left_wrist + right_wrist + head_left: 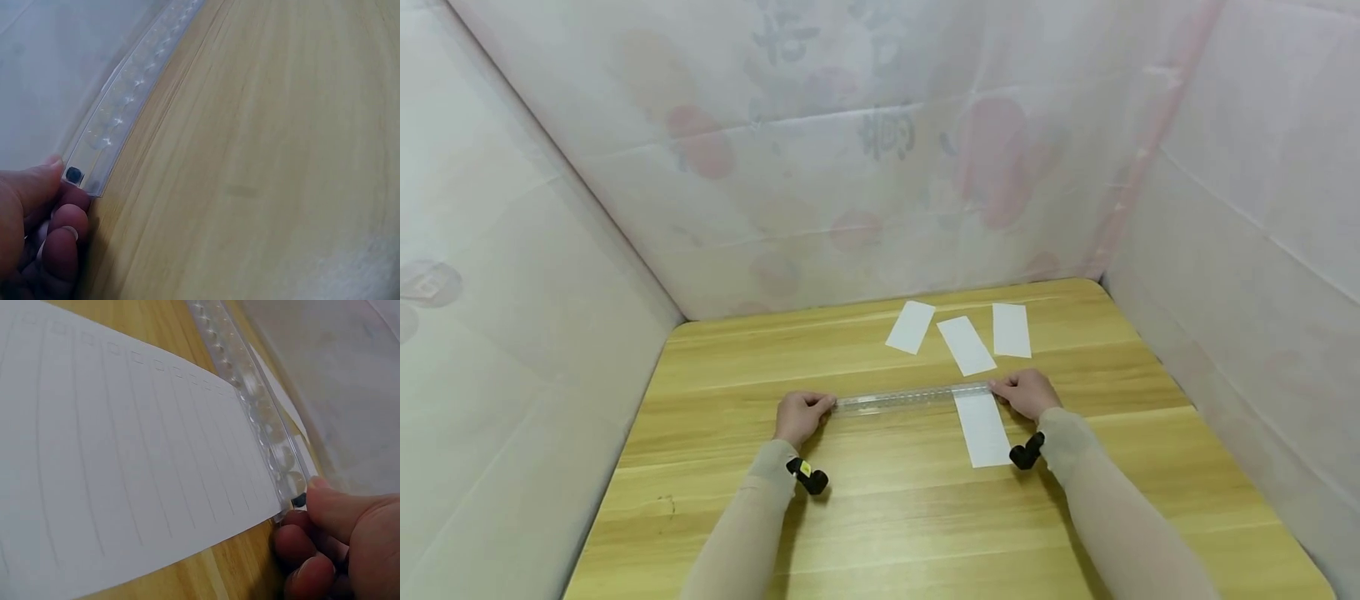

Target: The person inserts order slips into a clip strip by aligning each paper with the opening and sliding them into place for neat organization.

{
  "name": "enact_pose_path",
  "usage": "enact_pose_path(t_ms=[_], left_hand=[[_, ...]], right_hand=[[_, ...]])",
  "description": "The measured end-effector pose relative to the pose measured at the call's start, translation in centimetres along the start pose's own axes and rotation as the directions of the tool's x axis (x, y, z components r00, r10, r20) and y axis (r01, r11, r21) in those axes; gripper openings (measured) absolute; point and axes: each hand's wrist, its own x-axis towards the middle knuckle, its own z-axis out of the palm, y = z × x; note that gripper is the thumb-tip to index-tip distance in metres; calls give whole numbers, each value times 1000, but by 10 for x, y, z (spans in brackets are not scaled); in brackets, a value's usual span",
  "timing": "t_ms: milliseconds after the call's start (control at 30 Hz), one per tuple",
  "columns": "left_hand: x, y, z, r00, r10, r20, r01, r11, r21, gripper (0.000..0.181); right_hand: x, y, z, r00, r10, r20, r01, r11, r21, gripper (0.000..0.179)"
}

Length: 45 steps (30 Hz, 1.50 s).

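A long clear plastic strip with a row of round bumps and a small dark square near each end stretches between both hands. My left hand pinches its left end between thumb and fingers, and in the left wrist view the strip runs away from the fingertips. The right hand pinches the other end. Below that end lies a white paper slip, its top edge under the strip. Seen from the right wrist, this slip carries thin parallel lines with a small box at one end of each.
Three more white slips lie further back on the wooden table: a left one, a middle one and a right one. Pale printed sheeting stands around the table's back and sides.
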Motion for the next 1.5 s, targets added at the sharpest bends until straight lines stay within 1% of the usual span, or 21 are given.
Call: enact_pose_path(t_ms=[133, 267, 333, 400, 567, 700, 800, 967, 1033, 1067, 1167, 1267, 1500], left_hand=[[1, 0, -2, 1000, -2, 2, 2, 1000, -2, 23], [0, 1, -2, 1000, -4, -4, 3, 1000, -19, 22], [0, 1, -1, 1000, -16, -6, 15, 999, -38, 21], [0, 1, 0, 1000, -20, -9, 20, 999, -49, 20], [0, 1, 2, 1000, -27, -6, 27, 998, -56, 20], [2, 0, 3, 999, -34, -2, 34, 997, -64, 21], [3, 0, 2, 999, -42, -5, 42, 997, -66, 20], [3, -1, 2, 999, -49, -10, 49, 997, -52, 21], [2, -1, 1, 999, -50, -9, 49, 998, -47, 21], [2, -1, 1, 999, -47, -8, 47, 998, -46, 21], [1, 0, 1, 999, -39, -8, 39, 999, -36, 21], [0, 0, 1, 999, -38, -12, 38, 999, -31, 22], [-1, 0, 2, 999, -27, -17, 27, 999, -23, 23]], right_hand=[[4, 1, -1, 999, 9, 33, -10, 1000, 12, 47], [7, 2, -3, 997, 26, 72, -31, 997, 72, 46], [7, 3, -4, 996, 35, 82, -43, 994, 99, 45], [8, 4, -5, 995, 38, 88, -48, 992, 114, 44], [9, 8, -7, 995, 25, 94, -35, 994, 106, 46], [8, 10, -8, 995, 29, 96, -42, 989, 142, 45], [7, 10, -9, 994, 25, 105, -46, 979, 198, 43], [5, 13, -10, 993, -3, 119, -34, 951, 306, 41], [5, 14, -10, 992, 5, 126, -47, 940, 337, 42], [6, 14, -11, 991, -3, 131, -42, 941, 337, 44], [7, 15, -10, 991, 9, 135, -56, 933, 354, 43], [9, 16, -9, 990, -9, 138, -39, 940, 340, 44], [8, 17, -9, 992, 0, 129, -44, 939, 340, 44]])
